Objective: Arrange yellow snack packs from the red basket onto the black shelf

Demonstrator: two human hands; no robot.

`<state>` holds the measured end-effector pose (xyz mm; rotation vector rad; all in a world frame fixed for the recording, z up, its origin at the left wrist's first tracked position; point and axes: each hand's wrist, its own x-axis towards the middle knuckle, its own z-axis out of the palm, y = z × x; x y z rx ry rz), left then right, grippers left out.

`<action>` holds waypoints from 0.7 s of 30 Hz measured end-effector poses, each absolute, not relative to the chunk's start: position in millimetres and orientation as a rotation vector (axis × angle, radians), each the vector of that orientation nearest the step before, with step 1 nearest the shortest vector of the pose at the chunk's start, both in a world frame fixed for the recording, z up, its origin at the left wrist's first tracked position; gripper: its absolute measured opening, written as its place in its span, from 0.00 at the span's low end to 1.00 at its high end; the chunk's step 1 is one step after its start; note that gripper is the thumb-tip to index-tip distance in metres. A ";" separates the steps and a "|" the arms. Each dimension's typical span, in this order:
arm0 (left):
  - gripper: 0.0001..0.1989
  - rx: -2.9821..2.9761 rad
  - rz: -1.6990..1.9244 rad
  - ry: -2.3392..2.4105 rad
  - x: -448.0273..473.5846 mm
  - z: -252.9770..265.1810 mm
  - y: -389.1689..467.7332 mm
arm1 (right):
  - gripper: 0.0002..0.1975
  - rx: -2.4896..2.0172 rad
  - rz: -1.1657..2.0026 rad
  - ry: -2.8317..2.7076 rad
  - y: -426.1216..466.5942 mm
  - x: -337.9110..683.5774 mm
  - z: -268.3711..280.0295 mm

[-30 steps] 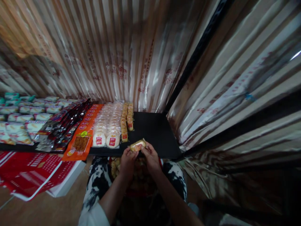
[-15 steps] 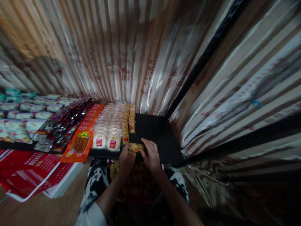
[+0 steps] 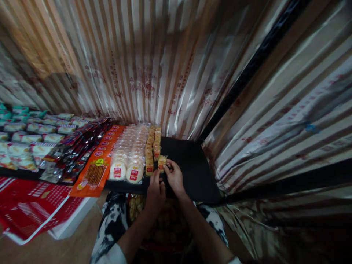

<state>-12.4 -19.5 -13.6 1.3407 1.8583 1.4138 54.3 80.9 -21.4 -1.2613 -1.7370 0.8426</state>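
The right hand (image 3: 176, 178) has its grip pinched, thumb and fingers together on the edge of one small golden packet (image 3: 162, 161). The left hand (image 3: 155, 191) is partly curled just below it; whether that grip touches the packet I cannot tell in this dim light. The packet, in shiny clear wrap with a red label, stands roughly upright at the near end of the shorter of two golden rows (image 3: 149, 157). Left of these on the black shelf (image 3: 189, 168) run two columns of round white crackers (image 3: 134, 172).
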 end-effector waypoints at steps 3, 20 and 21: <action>0.24 1.269 1.366 1.878 -11.4 -18.1 -12.5 | 0.14 -1.270 0.841 -1.709 91.2 42.4 -26.4; 0.28 0.879 1.531 1.608 -10.7 -26.3 12.9 | 0.17 -1.141 1.090 -1.614 105.0 19.4 -44.6; 0.28 0.866 1.534 1.613 -10.7 -26.7 13.8 | 0.17 -1.124 1.111 -1.593 105.4 18.4 -45.8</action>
